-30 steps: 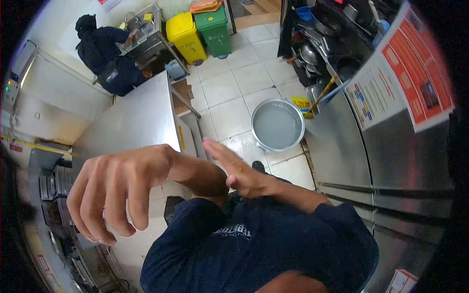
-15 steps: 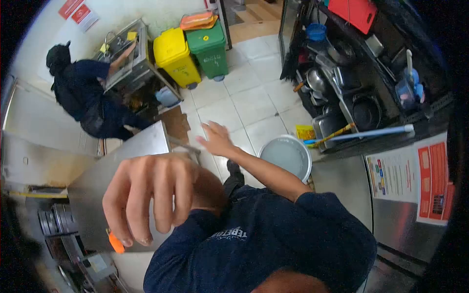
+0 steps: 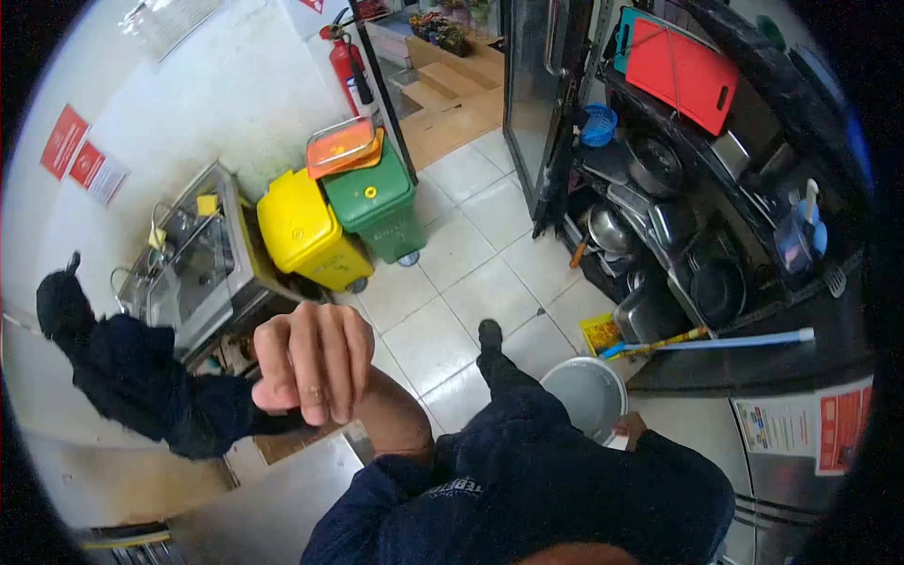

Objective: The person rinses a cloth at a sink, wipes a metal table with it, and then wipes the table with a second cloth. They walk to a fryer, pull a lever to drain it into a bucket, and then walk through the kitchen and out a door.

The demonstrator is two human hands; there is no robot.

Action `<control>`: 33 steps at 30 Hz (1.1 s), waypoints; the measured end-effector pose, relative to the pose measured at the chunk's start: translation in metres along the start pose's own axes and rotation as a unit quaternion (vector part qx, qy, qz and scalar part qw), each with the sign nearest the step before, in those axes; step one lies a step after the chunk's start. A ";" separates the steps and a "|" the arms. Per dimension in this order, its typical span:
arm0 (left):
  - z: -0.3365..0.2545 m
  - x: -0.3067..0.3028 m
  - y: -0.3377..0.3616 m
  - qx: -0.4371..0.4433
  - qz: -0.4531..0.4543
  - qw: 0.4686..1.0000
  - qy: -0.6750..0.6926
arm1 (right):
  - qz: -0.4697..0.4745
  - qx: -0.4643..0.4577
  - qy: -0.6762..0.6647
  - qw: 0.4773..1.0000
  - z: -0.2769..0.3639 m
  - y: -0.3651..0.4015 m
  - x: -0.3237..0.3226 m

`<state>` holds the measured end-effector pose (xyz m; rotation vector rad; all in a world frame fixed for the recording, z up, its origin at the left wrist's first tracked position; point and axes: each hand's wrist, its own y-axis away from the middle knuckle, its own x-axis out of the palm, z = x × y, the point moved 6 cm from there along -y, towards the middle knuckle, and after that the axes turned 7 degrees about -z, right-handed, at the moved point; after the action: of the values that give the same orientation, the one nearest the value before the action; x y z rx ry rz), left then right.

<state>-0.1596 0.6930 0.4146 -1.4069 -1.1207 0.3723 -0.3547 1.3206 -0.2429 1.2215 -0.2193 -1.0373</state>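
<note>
My left hand is raised in front of me, its back towards the camera and the fingers curled down in a loose fist. Nothing shows in it, and it hangs apart from the things around it. Mostly hidden behind my sleeve, my right hand is low beside the rim of a round white bucket. A small white patch lies by it, and I cannot make out whether that is something held or part of the bucket. Greyish liquid seems to fill the bucket on the floor.
A person in dark clothes stands at left near a sink. Yellow and green bins stand by the wall. Beyond is an open glass door. Shelves at right hold pans and a red cutting board. A steel table is at lower left.
My view has turned and shifted towards the doorway. My right hand has dropped from in front of me to beside the bucket. My left hand's fingers are curled more tightly.
</note>
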 end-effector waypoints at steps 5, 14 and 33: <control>0.026 -0.169 -0.007 -0.022 0.056 0.998 -0.014 | 0.053 0.023 0.007 0.998 0.081 -0.049 0.080; 0.152 -0.515 0.216 -0.604 -0.109 0.528 -0.587 | -0.132 -0.479 0.514 0.699 0.625 -0.138 0.219; 0.253 -0.979 -0.053 -0.614 -0.066 0.475 -0.627 | 0.099 -0.055 -0.018 0.993 0.911 -0.361 0.296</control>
<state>-0.8468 0.0605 0.0245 -2.2375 -3.1748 0.5099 -0.9691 0.5046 -0.3085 1.0599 -0.3023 -0.8886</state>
